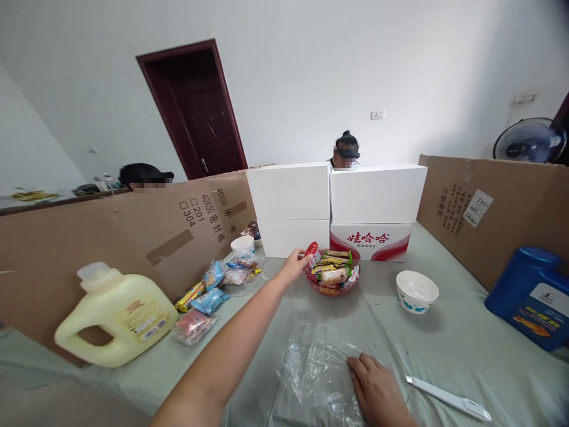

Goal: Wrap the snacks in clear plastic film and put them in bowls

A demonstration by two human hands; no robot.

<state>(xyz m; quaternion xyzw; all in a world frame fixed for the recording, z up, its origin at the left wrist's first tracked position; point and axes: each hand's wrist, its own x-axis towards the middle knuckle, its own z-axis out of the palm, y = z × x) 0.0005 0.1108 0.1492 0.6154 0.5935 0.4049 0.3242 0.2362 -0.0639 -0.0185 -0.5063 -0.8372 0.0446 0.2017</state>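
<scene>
My left hand [294,267] reaches forward to the left rim of a red see-through bowl [333,290]. Its thumb and fingers are closed on a red snack packet [313,251] at that rim. Several wrapped snacks [335,275] in yellow, green and brown fill the bowl. Close to me on the cloth lies a crumpled clear plastic bag [317,367]. At the bag's right edge my right hand [377,388] rests low, its bent fingers closed on the film; the fingertips are partly hidden.
Left: a pale yellow jug [118,314], snack packets [208,300] and a white bowl [243,244]. Right: a patterned bowl [416,292], a white-handled tool [448,398] and a blue bottle [531,296]. White boxes [291,193] and cardboard [498,207] wall the table; two people sit beyond.
</scene>
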